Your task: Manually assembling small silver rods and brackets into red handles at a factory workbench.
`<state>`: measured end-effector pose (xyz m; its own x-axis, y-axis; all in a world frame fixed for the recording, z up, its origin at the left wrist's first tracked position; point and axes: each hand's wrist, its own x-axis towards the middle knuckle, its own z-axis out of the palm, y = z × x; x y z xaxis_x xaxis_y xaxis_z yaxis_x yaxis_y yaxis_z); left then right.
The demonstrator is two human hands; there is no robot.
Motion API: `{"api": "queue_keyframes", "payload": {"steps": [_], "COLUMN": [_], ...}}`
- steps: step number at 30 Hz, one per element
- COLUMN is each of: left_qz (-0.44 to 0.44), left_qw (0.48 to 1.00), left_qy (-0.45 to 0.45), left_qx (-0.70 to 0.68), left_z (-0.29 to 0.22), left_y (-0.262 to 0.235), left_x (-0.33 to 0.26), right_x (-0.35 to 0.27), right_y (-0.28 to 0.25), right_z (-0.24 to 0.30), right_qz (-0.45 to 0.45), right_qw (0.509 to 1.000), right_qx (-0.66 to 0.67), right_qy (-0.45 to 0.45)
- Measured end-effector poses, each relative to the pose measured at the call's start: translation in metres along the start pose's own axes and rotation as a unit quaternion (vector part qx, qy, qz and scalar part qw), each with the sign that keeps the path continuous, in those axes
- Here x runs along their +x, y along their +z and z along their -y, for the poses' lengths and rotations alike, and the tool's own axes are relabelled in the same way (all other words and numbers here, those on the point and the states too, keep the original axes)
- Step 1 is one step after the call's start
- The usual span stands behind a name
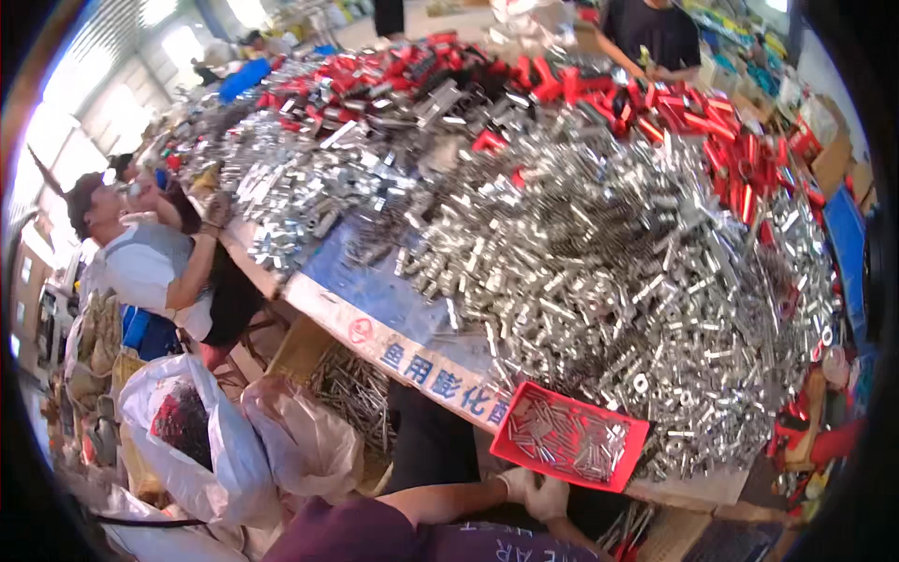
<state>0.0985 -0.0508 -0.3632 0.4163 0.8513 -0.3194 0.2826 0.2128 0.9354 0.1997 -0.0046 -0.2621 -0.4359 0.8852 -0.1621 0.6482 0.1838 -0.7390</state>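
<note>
Both my hands wear pale gloves and come together just below the near edge of a red plastic tray (641, 440). Inside the tray lie many small silver metal pins (562, 433). My left hand (516, 483) has curled fingers and almost meets the other hand. My right hand (546, 498) is closed, close under the tray's front wall. Whatever the two hands pinch, if anything, is too small and blurred to name. The tray rests at the table's front edge, against a large heap of silver metal parts (599, 253).
Red parts (744, 169) line the heap's far and right sides. A blue-and-white sheet (375, 281) covers the table's near left. White sacks (201, 450) and a cardboard box of metal rods (354, 398) stand at left. One person (159, 258) sits at left; another (651, 37) stands across.
</note>
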Motion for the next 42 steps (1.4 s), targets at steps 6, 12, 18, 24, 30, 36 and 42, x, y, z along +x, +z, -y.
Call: {"api": "queue_keyframes", "payload": {"steps": [6, 12, 18, 24, 30, 36, 42], "left_qz": [0.06, 0.022, -0.183, -0.252, -0.227, -0.206, -0.004], "left_qw": [0.974, 0.941, 0.953, 0.932, 0.931, 0.945, 0.873], "left_qy": [0.121, 0.118, 0.162, 0.229, 0.243, 0.188, 0.325], "left_qx": [0.18, 0.316, 0.177, 0.124, 0.151, 0.174, 0.362], "left_z": [-0.008, -0.147, -0.225, -0.257, -0.254, -0.266, -0.259], "left_y": [-0.022, -0.039, -0.086, -0.103, -0.099, -0.132, -0.12], "left_x": [-0.01, -0.051, -0.137, -0.136, -0.125, -0.118, -0.121], "right_x": [-0.013, -0.032, -0.026, 0.051, 0.03, -0.009, -0.006], "right_y": [0.019, 0.026, -0.031, 0.006, 0.016, 0.037, -0.012], "right_z": [-0.008, -0.143, 0.035, -0.031, -0.031, -0.019, 0.013], "right_qz": [0.067, 0.076, 0.046, -0.02, -0.109, -0.067, 0.138], "right_qw": [0.986, 0.697, 0.961, 0.572, 0.484, 0.381, 0.675], "right_qx": [-0.099, 0.593, 0.272, 0.777, 0.778, 0.827, 0.579], "right_qy": [0.114, 0.396, 0.011, 0.264, 0.387, 0.409, 0.436]}}
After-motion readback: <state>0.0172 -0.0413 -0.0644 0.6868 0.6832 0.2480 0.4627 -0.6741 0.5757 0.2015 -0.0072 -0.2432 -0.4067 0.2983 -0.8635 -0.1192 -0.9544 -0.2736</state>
